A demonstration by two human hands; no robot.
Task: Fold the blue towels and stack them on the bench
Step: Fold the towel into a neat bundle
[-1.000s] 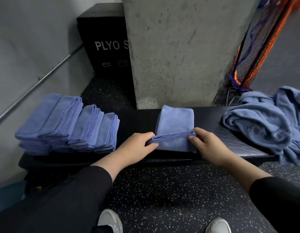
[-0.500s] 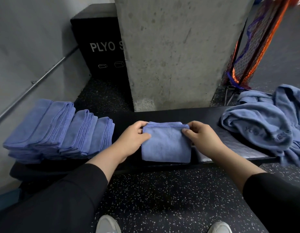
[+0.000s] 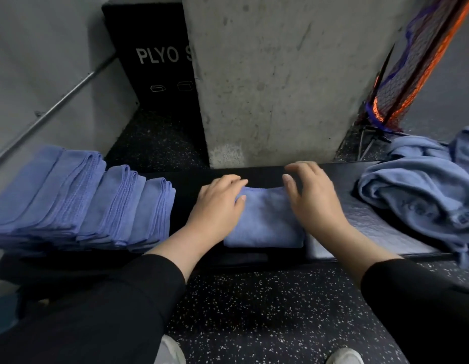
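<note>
Two hands rest on one folded blue towel point(image 3: 264, 222) lying on the black bench point(image 3: 333, 170), between the row of folded towels point(image 3: 78, 200) at the left and the unfolded towel heap point(image 3: 422, 190) at the right. Left hand point(image 3: 217, 206) lies on the towel's left portion, fingers curved over the far edge; whether it pinches the cloth cannot be told. Right hand point(image 3: 310, 195) is blurred, fingers spread and relaxed, grasping nothing.

Risk, as judged: the towel's near edge lies close to the bench front, so a careless lift or slide could spring the layers open or drag it off the front. The leaning row could also topple if nudged.

Orientation: the towel lies flat, roughly rectangular, long axis running left to right along the bench.
</note>
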